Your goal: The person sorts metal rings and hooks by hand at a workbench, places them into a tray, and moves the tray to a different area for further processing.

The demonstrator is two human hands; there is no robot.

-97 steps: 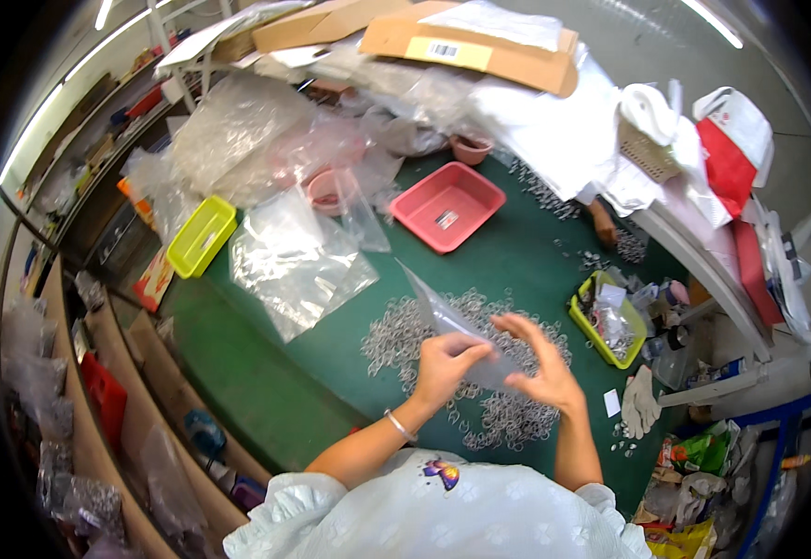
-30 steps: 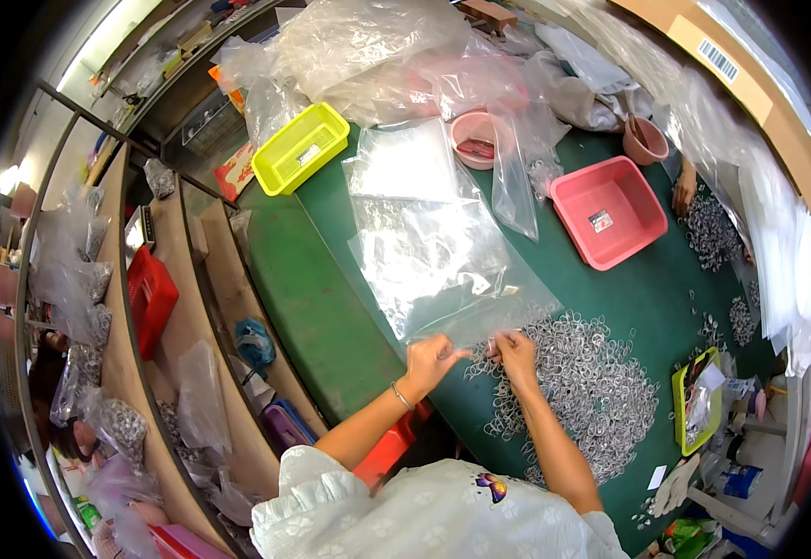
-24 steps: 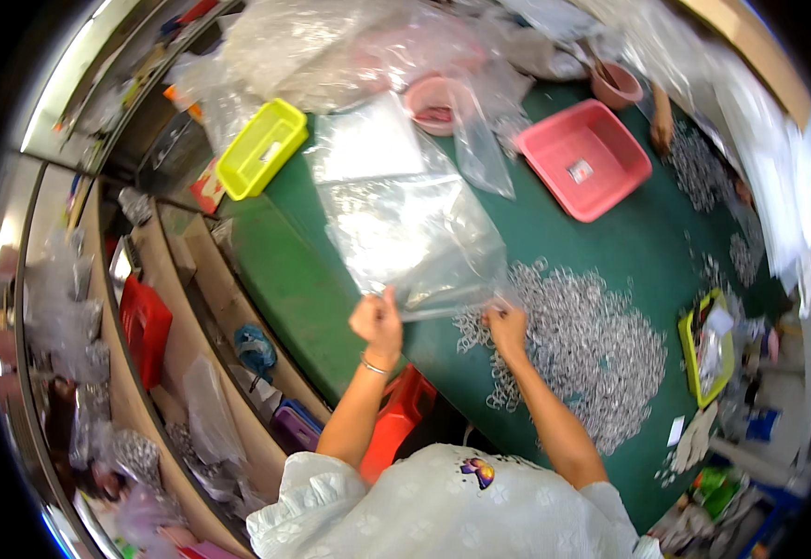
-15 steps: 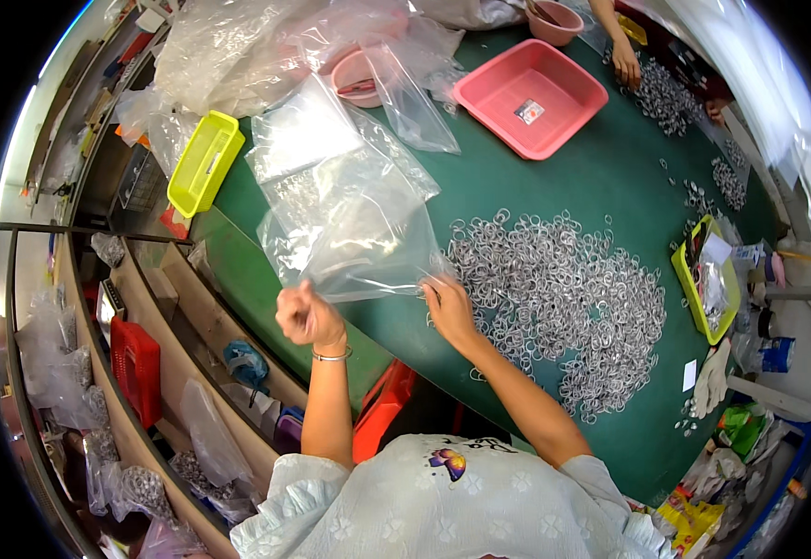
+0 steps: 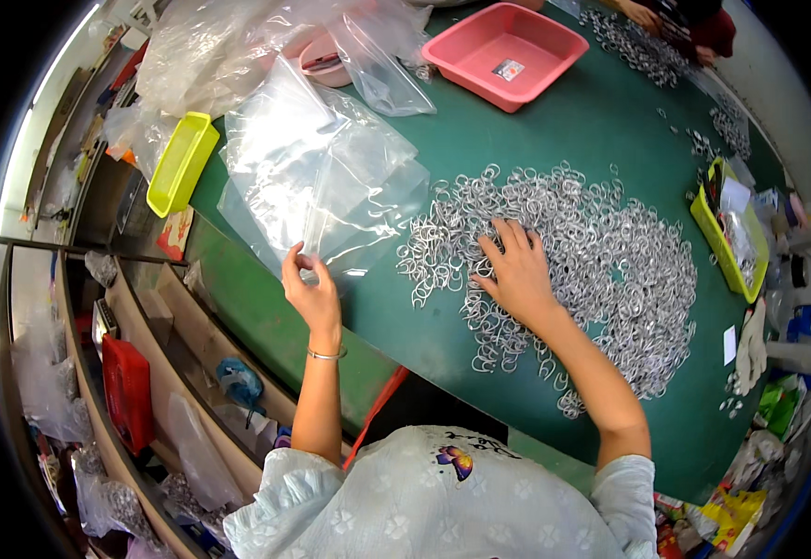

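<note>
Clear plastic bags (image 5: 331, 177) lie in a flat stack on the green table. My left hand (image 5: 312, 289) is at their near edge, fingers curled in a pinch at the rim of the top clear bag; the exact grip is partly hidden. A wide heap of small silvery metal rings (image 5: 610, 270) spreads to the right of the bags. On its left part rests my right hand (image 5: 520, 279), palm down with fingers spread over the rings. No ring is visibly gripped in it.
A pink tray (image 5: 554, 47) stands at the far side, and a yellow-green tray (image 5: 182, 163) at the left edge. Another yellow-green basket (image 5: 729, 233) holds packets at the right. Past the pink tray, another person's hand (image 5: 641, 16) is by more rings. Shelves with a red crate (image 5: 126, 391) stand left.
My right hand has let go of the bag and moved right onto the rings. The bag, earlier stretched between both hands, now lies flatter. My left hand's fingers have loosened from a fist.
</note>
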